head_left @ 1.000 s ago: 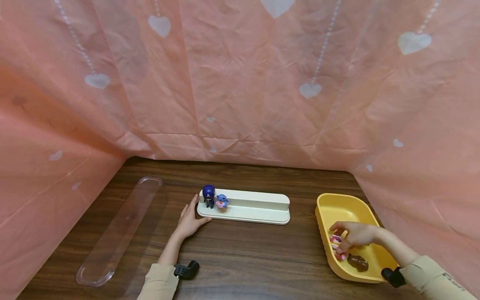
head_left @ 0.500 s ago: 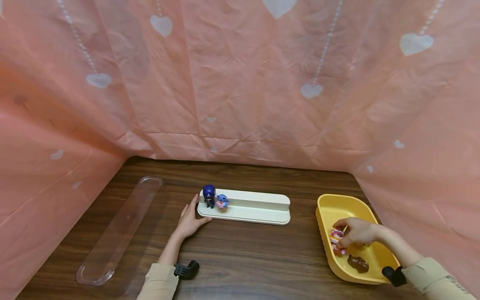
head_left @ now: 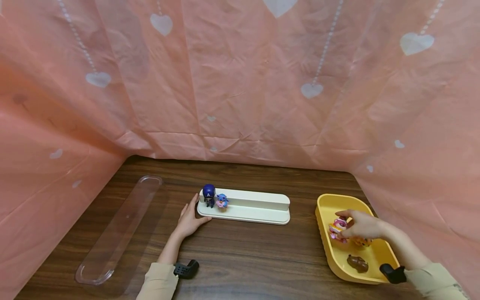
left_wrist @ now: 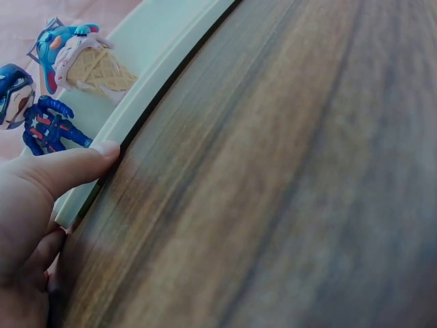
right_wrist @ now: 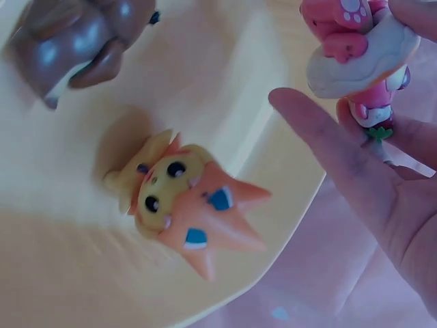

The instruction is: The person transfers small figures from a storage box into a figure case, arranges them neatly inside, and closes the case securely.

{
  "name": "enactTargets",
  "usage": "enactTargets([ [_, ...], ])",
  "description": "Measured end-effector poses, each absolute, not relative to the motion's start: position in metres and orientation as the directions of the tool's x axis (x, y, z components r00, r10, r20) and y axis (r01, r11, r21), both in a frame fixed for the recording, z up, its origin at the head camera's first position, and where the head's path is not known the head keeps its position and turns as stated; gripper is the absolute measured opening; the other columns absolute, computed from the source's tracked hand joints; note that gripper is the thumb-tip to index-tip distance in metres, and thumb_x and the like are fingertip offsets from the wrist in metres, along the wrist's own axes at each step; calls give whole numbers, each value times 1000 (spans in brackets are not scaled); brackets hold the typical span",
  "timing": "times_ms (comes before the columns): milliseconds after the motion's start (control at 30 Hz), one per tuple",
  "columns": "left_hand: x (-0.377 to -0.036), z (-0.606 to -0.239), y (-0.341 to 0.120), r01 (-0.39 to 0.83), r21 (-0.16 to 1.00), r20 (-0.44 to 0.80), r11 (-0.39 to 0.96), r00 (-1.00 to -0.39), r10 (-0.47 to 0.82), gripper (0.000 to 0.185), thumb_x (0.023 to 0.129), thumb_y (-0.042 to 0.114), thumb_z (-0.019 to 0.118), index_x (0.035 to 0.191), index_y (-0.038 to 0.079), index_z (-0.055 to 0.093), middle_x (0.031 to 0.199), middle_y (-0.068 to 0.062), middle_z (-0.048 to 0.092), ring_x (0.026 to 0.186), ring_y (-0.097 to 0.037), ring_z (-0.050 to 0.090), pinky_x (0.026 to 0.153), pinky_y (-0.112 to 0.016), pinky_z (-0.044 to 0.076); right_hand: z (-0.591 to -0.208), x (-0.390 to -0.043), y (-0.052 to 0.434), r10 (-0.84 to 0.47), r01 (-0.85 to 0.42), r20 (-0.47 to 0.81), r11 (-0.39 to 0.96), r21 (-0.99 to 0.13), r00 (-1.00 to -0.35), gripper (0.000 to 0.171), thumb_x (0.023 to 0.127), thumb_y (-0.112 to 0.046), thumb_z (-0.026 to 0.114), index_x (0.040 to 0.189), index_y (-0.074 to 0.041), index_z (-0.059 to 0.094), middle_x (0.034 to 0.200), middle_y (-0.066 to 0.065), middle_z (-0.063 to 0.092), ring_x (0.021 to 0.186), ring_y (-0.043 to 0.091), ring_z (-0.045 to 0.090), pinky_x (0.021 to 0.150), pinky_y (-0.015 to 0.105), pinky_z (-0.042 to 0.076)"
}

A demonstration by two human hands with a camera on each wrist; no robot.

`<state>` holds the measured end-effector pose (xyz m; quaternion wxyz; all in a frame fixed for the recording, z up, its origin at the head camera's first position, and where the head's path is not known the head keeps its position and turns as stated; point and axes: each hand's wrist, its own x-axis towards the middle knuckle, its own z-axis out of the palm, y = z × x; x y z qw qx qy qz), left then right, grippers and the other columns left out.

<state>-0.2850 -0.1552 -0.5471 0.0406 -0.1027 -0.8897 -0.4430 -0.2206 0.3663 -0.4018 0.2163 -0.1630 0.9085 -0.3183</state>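
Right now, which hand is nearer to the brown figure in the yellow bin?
Right. The right hand is over the yellow bin, just beyond the brown figure, holding the pink figure; the left hand is across the table, touching the white stand.

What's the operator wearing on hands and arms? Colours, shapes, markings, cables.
Left hand and right hand: no gloves. Left sleeve and right sleeve: beige, ending on the forearm; the right bears a small dark marking, unreadable. Left wrist device: black, dotted with small holes. Right wrist device: black, detail unclear. No cables visible.
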Motion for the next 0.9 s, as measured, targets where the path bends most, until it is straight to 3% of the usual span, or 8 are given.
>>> enactTargets([
  [100,-285,-547,-155,212,788,155,578,-977,147,100,81,22,80,152,-9,16,151,-30,32,142,-40,30,118,-54,6,-403,-219,365,-422,-148,-271,730,-667,-865,75,80,-11,73,133,26,35,113,30,60,71,13,62,56,26,51],
  [333,-283,-546,-155,205,788,146,580,-978,147,101,81,22,80,151,-9,16,151,-31,32,141,-41,30,118,-54,6,-402,-216,362,-417,-190,-197,720,-667,-887,69,80,-12,75,133,18,43,120,32,51,85,17,63,64,25,52],
  [600,-283,-545,-155,202,792,146,576,-979,142,100,81,22,80,151,-9,16,152,-30,31,142,-40,30,118,-54,5,-391,-214,356,-456,-248,-110,654,-714,-883,51,82,-11,77,118,11,50,94,10,62,78,11,63,61,25,52],
  [900,-285,-546,-154,204,783,151,588,-979,138,100,80,23,80,151,-9,17,151,-31,33,141,-41,30,118,-55,6,-380,-211,343,-413,-310,9,667,-677,-910,41,77,-12,82,107,0,56,89,5,59,79,9,58,65,25,51],
])
